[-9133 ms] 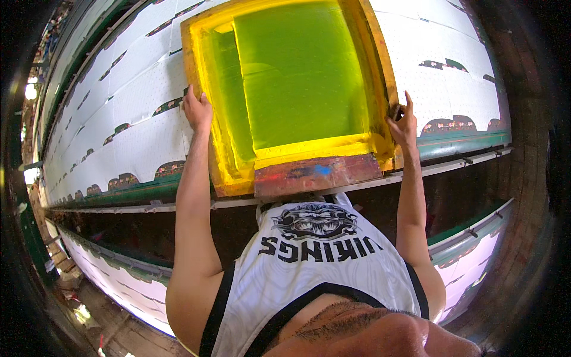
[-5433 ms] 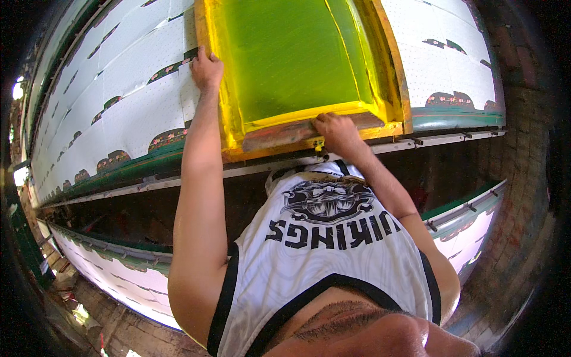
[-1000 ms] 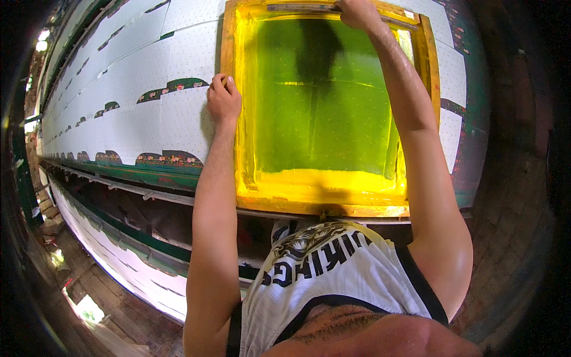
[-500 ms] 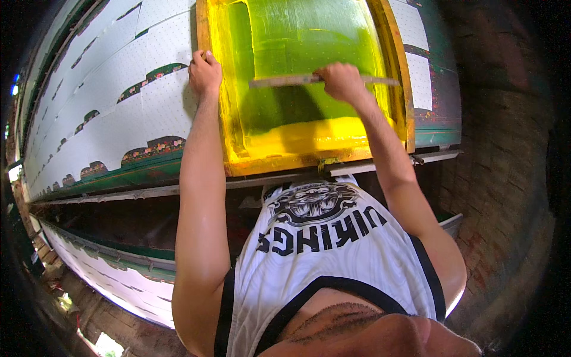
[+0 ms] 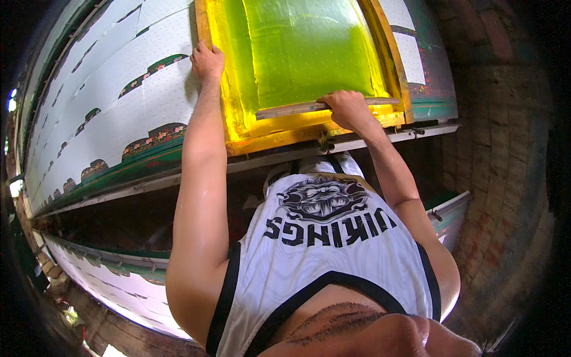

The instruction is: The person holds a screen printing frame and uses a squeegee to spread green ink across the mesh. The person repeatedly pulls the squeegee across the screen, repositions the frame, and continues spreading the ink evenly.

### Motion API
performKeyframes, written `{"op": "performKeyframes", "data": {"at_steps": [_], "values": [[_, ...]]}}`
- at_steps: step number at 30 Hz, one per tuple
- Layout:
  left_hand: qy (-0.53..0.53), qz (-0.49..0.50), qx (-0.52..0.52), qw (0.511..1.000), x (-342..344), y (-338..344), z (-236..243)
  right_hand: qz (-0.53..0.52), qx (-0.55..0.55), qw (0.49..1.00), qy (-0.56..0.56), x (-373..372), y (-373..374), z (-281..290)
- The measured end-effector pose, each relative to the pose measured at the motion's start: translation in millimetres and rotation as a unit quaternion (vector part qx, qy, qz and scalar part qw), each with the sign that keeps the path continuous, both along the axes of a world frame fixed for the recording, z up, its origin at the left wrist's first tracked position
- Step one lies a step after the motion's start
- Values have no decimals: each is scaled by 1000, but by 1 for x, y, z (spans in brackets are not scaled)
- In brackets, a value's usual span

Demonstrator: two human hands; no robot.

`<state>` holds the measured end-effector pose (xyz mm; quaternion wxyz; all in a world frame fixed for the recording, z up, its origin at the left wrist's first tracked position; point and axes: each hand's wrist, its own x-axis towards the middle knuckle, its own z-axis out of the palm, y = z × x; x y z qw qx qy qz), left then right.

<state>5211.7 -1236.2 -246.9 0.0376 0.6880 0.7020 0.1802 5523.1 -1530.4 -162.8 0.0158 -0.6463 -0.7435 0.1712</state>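
A screen-printing frame [image 5: 392, 56] with wooden sides lies on the long table, its mesh [image 5: 303, 53] green and its borders smeared with yellow ink [image 5: 235, 107]. My left hand [image 5: 207, 61] is closed round the frame's left side. My right hand [image 5: 350, 110] grips a long squeegee [image 5: 285, 110] near its middle. The squeegee lies crosswise over the near end of the mesh, close to the frame's near bar. Its lower edge and the ink under it are partly hidden.
White fabric pieces [image 5: 119, 77] cover the table left of the frame, and more white pieces [image 5: 407, 56] lie to its right. A metal rail [image 5: 392, 137] runs along the table's near edge. Behind me stands a second table [image 5: 113, 285] with white pieces. A brick floor [image 5: 488, 178] is at the right.
My right hand has drawn the squeegee toward me, from mid-mesh down to the near end of the frame. My left hand keeps its hold on the frame's side.
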Motion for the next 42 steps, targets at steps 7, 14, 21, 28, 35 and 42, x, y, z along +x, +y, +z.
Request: {"op": "performKeyframes", "data": {"at_steps": [7, 14, 21, 28, 35, 42], "values": [[21, 9, 24, 999, 2, 9, -11, 25, 32, 998, 50, 3, -49, -18], [100, 48, -62, 992, 16, 1, 11, -144, 75, 942, 293, 141, -65, -9], [120, 67, -51, 989, 24, 7, 14, -365, 107, 875, 299, 284, -51, -89], [115, 108, -30, 987, 41, -4, 24, -326, 22, 910, 256, 273, -32, -107], [135, 143, -24, 980, 39, -3, 19, -335, 62, 875, 344, 284, -39, -128], [123, 176, -96, 972, 4, 18, 1, -330, 55, 859, 386, 275, -32, -76]]}}
